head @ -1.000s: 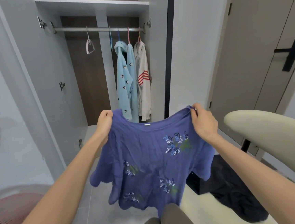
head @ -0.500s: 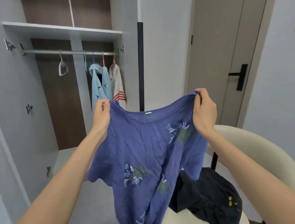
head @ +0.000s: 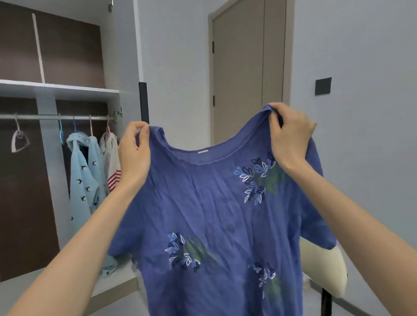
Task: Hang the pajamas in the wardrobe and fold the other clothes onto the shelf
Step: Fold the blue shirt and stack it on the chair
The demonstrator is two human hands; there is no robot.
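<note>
A blue short-sleeved top (head: 206,208) with embroidered leaf patterns hangs spread out in front of me. My left hand (head: 135,151) pinches its left shoulder seam and my right hand (head: 291,135) pinches the right shoulder. The open wardrobe (head: 45,89) stands at the left, with a rail (head: 37,117) under a white shelf. On the rail hang a light blue bird-print pajama (head: 83,184), a white garment with red stripes (head: 112,166) and an empty pink hanger (head: 19,139).
A cream chair back (head: 325,268) shows at the lower right behind the top, on a black leg (head: 325,309). A closed beige door (head: 247,61) is straight ahead, with a dark wall switch (head: 323,86) to its right. The wardrobe floor (head: 112,279) is bare white board.
Both hands have lifted the blue top higher and spread it wider. My view has risen and turned right; the dark garment on the chair has dropped out of sight.
</note>
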